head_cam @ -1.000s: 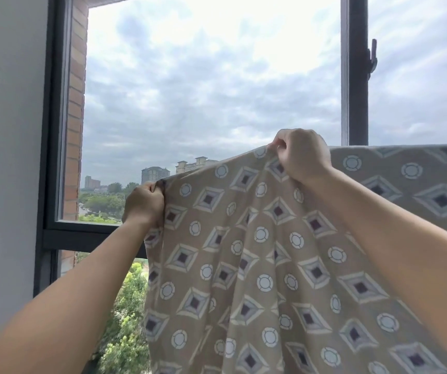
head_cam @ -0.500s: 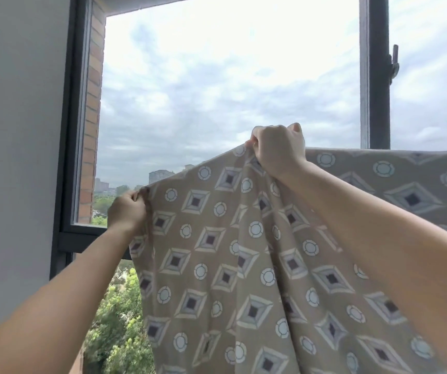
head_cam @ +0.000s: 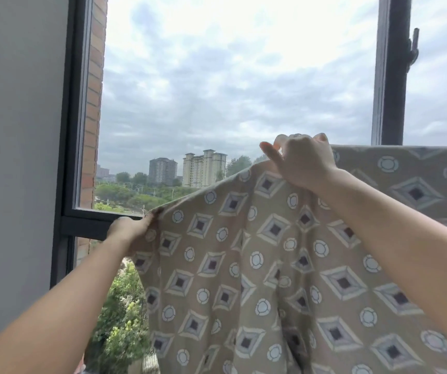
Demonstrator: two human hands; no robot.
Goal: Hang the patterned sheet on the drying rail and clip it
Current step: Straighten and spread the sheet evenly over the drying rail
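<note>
Sheet: the tan patterned sheet (head_cam: 271, 279), printed with grey diamonds and pale rings, hung up at the open window and filled the lower right of what I could see.
Top edge: to the right of the hands it ran flat and level, which I took to mean it already lay over the drying rail; the rail itself was hidden under the cloth.
Left end: from the higher hand the edge sloped down to the left, loose and not yet lifted to that line.
Left hand (head_cam: 126, 230): its fingers were closed on the sheet's far left corner, bunching the cloth, low down by the sill.
Right hand (head_cam: 302, 163): it was raised higher, its fingers curled over the top edge where the level part ended, thumb sticking out to the left.
Window: the dark metal window frame (head_cam: 391, 76) stood behind the sheet, its handle (head_cam: 413, 49) well above the cloth; red brick wall (head_cam: 93, 103) showed outside on the left.
Clips: I saw none, neither on the sheet nor in either hand.
Done so far: the right-hand stretch looked draped, by my reckoning.
Left to do: the left corner had to go up and over, the cloth be pulled smooth, and then the whole of the clipping.
</note>
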